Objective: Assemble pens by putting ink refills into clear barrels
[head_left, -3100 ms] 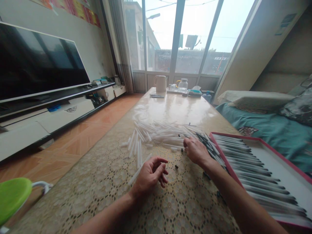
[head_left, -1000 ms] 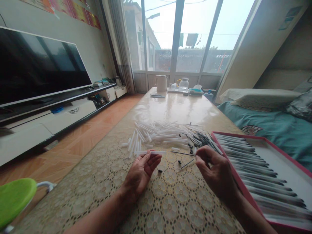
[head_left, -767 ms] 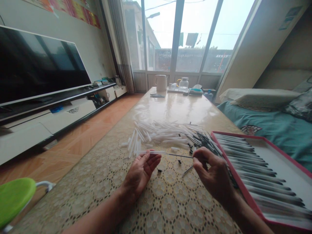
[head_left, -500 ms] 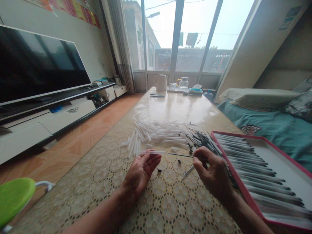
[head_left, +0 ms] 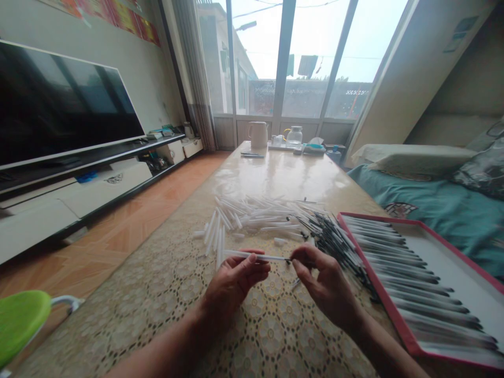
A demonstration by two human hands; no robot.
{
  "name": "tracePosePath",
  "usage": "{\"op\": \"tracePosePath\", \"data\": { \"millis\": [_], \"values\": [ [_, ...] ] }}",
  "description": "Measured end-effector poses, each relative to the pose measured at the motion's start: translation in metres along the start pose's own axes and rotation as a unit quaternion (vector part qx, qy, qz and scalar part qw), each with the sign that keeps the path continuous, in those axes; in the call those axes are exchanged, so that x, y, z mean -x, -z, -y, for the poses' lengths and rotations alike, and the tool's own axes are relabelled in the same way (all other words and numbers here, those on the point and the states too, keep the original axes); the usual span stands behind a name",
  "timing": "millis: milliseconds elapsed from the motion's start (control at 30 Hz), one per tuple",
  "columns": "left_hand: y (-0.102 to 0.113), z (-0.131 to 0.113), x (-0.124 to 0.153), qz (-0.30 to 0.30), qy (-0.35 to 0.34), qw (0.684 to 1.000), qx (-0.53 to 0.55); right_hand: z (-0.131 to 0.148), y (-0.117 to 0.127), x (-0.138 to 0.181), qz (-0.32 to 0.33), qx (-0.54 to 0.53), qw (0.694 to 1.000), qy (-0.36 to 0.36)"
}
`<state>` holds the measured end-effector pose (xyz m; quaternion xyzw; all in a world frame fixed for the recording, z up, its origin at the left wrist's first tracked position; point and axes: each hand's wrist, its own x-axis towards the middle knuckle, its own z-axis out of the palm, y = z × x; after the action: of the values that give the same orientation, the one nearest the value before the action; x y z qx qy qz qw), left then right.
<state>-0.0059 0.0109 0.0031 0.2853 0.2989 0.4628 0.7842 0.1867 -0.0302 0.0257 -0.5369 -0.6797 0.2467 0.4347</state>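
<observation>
My left hand (head_left: 238, 278) is closed around a translucent white pen barrel (head_left: 271, 257), held level above the table with its right end sticking out past my thumb. At that end, my right hand (head_left: 325, 281) pinches the dark end of a pen refill (head_left: 289, 260); most of the refill's length is out of sight, apparently inside the barrel. Just beyond my hands lies a heap of white pen barrels (head_left: 255, 212). Dark refills (head_left: 334, 241) are bunched to the right of it, with small black pieces (head_left: 303, 235) scattered close by.
A red-rimmed box (head_left: 409, 338) holding a row of pens (head_left: 421, 286) stands at the right. The patterned tablecloth (head_left: 271, 336) covers the table. A kettle (head_left: 258, 135) and a glass jug (head_left: 294, 136) stand at the far end. A green stool (head_left: 23, 320) is at the left.
My right hand has moved left, up to the barrel's end, and the refill's exposed length has nearly vanished. The barrel and my left hand have shifted slightly right and lower.
</observation>
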Motion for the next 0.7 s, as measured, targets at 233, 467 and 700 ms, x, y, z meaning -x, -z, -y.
{"op": "tracePosePath", "data": {
  "millis": [233, 467, 700],
  "values": [
    [0.006, -0.005, -0.003, -0.041, -0.039, 0.993, 0.108, -0.023, -0.004, -0.008, -0.042, 0.094, 0.995, 0.011],
    [0.003, -0.006, -0.002, -0.054, -0.034, 0.994, 0.094, -0.036, -0.011, -0.01, 0.075, 0.349, 0.933, 0.044],
    [0.005, 0.0, -0.003, -0.053, -0.031, 0.998, 0.022, -0.031, -0.011, -0.007, 0.022, 0.172, 0.985, 0.013]
  ]
}}
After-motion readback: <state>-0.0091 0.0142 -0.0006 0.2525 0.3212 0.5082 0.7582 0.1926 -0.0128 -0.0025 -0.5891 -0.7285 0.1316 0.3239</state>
